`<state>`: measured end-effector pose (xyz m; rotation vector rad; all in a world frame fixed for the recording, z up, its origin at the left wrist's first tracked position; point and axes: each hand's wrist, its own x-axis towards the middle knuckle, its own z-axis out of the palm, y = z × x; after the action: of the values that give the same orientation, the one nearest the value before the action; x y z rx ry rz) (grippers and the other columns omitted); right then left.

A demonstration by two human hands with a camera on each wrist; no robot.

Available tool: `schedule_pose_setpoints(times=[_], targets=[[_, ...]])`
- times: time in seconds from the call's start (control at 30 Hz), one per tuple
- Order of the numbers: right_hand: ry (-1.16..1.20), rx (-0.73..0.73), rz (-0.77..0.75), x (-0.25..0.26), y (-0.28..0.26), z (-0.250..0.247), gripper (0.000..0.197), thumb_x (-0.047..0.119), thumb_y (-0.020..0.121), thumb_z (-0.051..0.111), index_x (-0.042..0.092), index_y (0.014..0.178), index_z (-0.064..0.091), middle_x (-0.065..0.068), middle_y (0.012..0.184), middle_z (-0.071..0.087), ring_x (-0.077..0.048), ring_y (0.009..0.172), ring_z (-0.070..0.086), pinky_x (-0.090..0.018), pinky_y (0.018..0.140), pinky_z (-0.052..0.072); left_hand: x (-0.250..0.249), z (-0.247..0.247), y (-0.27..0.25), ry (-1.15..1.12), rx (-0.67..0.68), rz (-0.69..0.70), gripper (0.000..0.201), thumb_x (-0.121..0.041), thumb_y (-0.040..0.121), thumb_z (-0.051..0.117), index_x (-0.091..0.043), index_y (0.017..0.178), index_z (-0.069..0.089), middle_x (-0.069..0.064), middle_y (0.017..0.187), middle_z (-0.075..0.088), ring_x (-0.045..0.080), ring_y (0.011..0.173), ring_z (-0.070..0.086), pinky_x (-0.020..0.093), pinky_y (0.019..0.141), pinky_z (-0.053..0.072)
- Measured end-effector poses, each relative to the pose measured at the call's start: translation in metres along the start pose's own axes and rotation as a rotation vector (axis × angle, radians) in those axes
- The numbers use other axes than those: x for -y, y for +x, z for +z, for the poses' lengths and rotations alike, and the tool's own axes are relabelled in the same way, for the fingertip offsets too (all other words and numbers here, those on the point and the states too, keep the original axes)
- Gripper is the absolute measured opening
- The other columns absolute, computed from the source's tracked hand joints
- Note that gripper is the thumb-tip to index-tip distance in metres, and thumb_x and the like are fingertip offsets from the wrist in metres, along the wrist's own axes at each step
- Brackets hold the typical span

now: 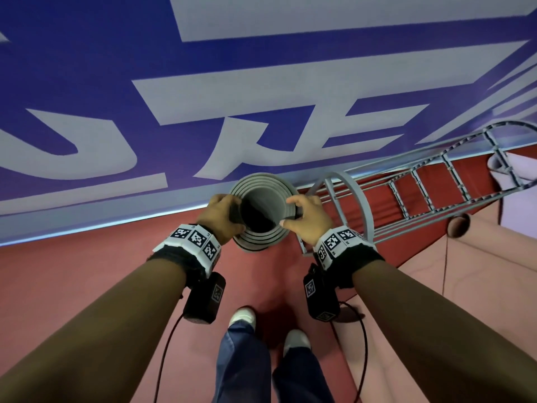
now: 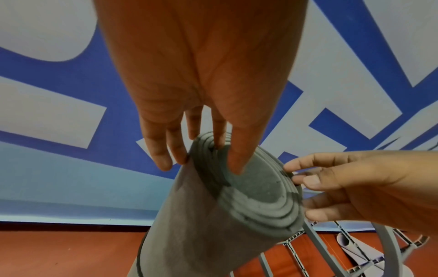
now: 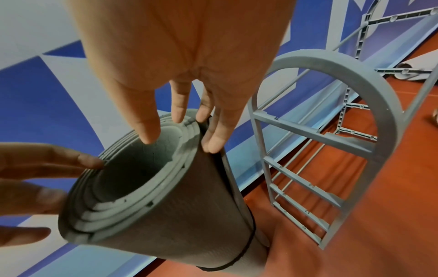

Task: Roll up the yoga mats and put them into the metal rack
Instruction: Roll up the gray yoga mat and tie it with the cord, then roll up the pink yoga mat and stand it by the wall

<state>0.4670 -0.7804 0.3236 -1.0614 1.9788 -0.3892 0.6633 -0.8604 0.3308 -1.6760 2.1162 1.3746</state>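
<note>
A rolled grey yoga mat (image 1: 263, 181) stands upright in front of me, its open top end facing up. My left hand (image 1: 222, 213) pinches the left side of the top rim, thumb inside the roll and fingers outside; the left wrist view shows this hand (image 2: 201, 161) on the mat (image 2: 201, 224). My right hand (image 1: 305, 218) pinches the right side of the rim the same way, as its wrist view shows: hand (image 3: 182, 142), mat (image 3: 184, 215). The grey metal rack (image 1: 361, 205) lies just right of the mat, its arched end (image 3: 331, 61) nearest.
A blue and white banner wall (image 1: 261, 82) rises right behind the mat. A pale rolled mat (image 1: 499, 167) sits at the rack's far end. A pink mat (image 1: 479, 286) lies flat on the red floor at the right. My feet (image 1: 241, 315) stand below.
</note>
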Motion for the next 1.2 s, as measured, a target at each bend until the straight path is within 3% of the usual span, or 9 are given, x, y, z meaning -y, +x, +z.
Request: schedule_pose_setpoints(times=[0.1,0.2,0.27,0.4,0.6,0.87,0.97,1.03,1.2], targets=[[0.015,0.003,-0.034,-0.003,-0.005,0.004,0.050,0.015,0.083,0.075,0.019,0.128,0.055,-0.007,0.136,0.038,-0.018,0.096,0.058,-0.023,0.096,0.044,0.005,0.004,-0.003,0.019,-0.026,0.003,0.062,-0.005,0.080,0.074,-0.011,0.136,0.047,0.012,0.152,0.028,0.030,0.134,0.041,0.029,0.108,0.034],[0.017,0.003,-0.036,-0.006,-0.010,0.003,0.052,0.016,0.083,0.074,0.022,0.131,0.054,-0.007,0.137,0.039,-0.022,0.103,0.058,-0.030,0.100,0.045,0.005,0.003,-0.011,0.024,-0.042,-0.029,0.063,-0.010,0.084,0.072,-0.015,0.140,0.044,0.014,0.157,0.020,0.027,0.143,0.029,0.030,0.113,0.026],[-0.014,0.000,-0.027,-0.008,-0.016,-0.002,0.051,0.019,0.084,0.072,0.024,0.132,0.053,-0.007,0.138,0.040,-0.024,0.115,0.055,-0.031,0.104,0.042,0.001,0.000,-0.018,0.027,-0.057,-0.027,0.060,-0.012,0.085,0.071,-0.015,0.139,0.046,0.013,0.154,0.027,0.028,0.138,0.036,0.030,0.111,0.028],[-0.040,-0.015,0.007,-0.011,-0.037,-0.022,0.046,0.019,0.088,0.069,0.017,0.131,0.056,-0.009,0.139,0.048,-0.021,0.125,0.050,-0.019,0.096,0.032,-0.026,-0.011,-0.041,0.074,-0.057,0.001,0.055,-0.019,0.088,0.068,-0.016,0.138,0.046,0.011,0.148,0.034,0.028,0.128,0.046,0.029,0.103,0.035],[0.109,-0.075,0.070,-0.028,-0.098,-0.061,0.028,0.010,0.087,0.067,0.012,0.115,0.063,-0.007,0.115,0.064,-0.018,0.105,0.059,-0.032,0.097,0.045,-0.081,-0.002,-0.092,0.067,-0.081,0.147,0.041,-0.021,0.087,0.067,-0.014,0.126,0.056,0.011,0.131,0.050,0.028,0.118,0.051,0.032,0.101,0.039],[0.137,-0.155,0.107,-0.140,-0.217,-0.124,0.016,0.010,0.087,0.066,0.024,0.084,0.061,0.000,0.091,0.064,-0.019,0.085,0.058,-0.040,0.094,0.049,-0.159,0.100,-0.192,0.049,-0.046,0.237,0.017,-0.017,0.090,0.062,-0.018,0.107,0.061,0.005,0.107,0.066,0.025,0.104,0.062,0.035,0.094,0.047],[0.150,-0.172,0.163,-0.196,-0.268,-0.146,0.006,0.015,0.091,0.062,0.020,0.092,0.064,0.000,0.093,0.064,-0.019,0.087,0.059,-0.033,0.090,0.049,-0.187,0.151,-0.235,0.010,-0.055,0.207,0.014,-0.014,0.090,0.059,-0.021,0.101,0.060,0.006,0.101,0.068,0.027,0.099,0.064,0.037,0.093,0.050],[0.158,-0.190,0.183,-0.226,-0.302,-0.159,0.011,0.016,0.092,0.061,0.015,0.101,0.067,-0.001,0.097,0.064,-0.020,0.091,0.061,-0.027,0.088,0.046,-0.203,0.184,-0.263,-0.029,-0.068,0.185,0.012,-0.015,0.089,0.061,-0.022,0.099,0.060,0.006,0.099,0.068,0.026,0.095,0.065,0.031,0.087,0.051],[0.193,-0.229,0.279,-0.301,-0.396,-0.172,0.019,0.018,0.088,0.061,0.032,0.074,0.059,-0.004,0.101,0.070,-0.028,0.097,0.067,-0.039,0.096,0.050,-0.233,0.268,-0.343,0.070,-0.034,0.171,0.015,-0.021,0.090,0.063,-0.020,0.105,0.063,0.001,0.102,0.065,0.021,0.101,0.060,0.020,0.076,0.037]])
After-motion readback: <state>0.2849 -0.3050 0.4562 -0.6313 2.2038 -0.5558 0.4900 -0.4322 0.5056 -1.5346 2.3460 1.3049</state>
